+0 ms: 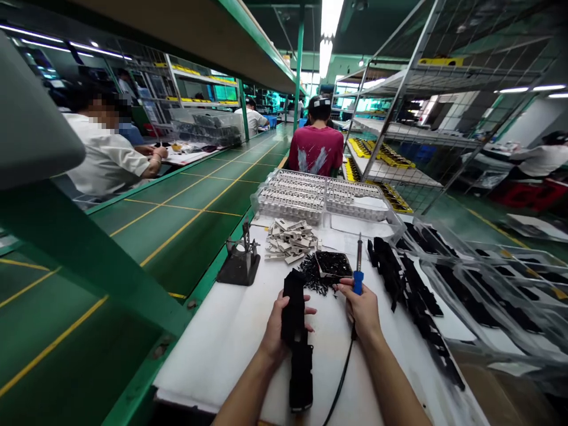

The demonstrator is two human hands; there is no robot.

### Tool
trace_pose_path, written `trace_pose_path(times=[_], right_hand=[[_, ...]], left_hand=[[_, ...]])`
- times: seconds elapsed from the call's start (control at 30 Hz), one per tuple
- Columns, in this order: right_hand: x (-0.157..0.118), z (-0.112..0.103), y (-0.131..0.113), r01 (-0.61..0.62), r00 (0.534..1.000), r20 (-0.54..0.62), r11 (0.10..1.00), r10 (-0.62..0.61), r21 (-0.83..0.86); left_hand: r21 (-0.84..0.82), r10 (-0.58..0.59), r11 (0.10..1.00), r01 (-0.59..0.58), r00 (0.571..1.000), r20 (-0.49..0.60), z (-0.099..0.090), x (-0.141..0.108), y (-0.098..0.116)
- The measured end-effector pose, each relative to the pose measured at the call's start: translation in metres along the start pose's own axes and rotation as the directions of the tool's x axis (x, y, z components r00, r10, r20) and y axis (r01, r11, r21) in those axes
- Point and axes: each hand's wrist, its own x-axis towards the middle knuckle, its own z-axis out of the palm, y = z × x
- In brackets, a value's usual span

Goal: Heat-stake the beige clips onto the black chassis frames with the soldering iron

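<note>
Work stage: the black part [293, 307] is in hand at lower centre, the soldering iron [357, 283] apart from it with tip upward; I judge this piece midway.
Loose stock: small black pieces [313, 275] and pale parts [290, 241] lie heaped at frame centre, unused.
Right-side row: similar black parts [388, 269] lie there; finished or waiting, I cannot tell at this size.
Black part's look: long, matt, stepped narrower at its lower end, tilted slightly.
Left hand [274, 328]: thumb against one edge, fingers spread behind.
Right hand [364, 307]: fingers closed round the iron's blue handle.
</note>
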Motion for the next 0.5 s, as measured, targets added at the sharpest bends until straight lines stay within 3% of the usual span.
trace_pose_path(times=[0.13, 0.3, 0.43, 0.5], right_hand=[[0.001, -0.002, -0.004, -0.092, 0.995, 0.037, 0.994, 0.09, 0.058], [0.002, -0.002, 0.002, -0.121, 0.992, 0.047, 0.992, 0.119, 0.031], [0.002, -0.002, 0.009, -0.11, 0.993, 0.033, 0.994, 0.109, 0.019], [0.002, -0.003, 0.011, -0.116, 0.993, 0.034, 0.993, 0.115, 0.026]], left_hand=[[0.004, 0.064, 0.998, -0.064, 0.997, 0.035, -0.004, 0.005, -0.006], [-0.019, 0.133, 0.991, -0.132, 0.987, 0.089, -0.007, 0.003, -0.007], [-0.039, 0.256, 0.967, -0.253, 0.958, 0.131, -0.021, -0.026, 0.007], [-0.146, 0.339, 0.937, -0.316, 0.924, 0.178, -0.033, -0.045, 0.021]])
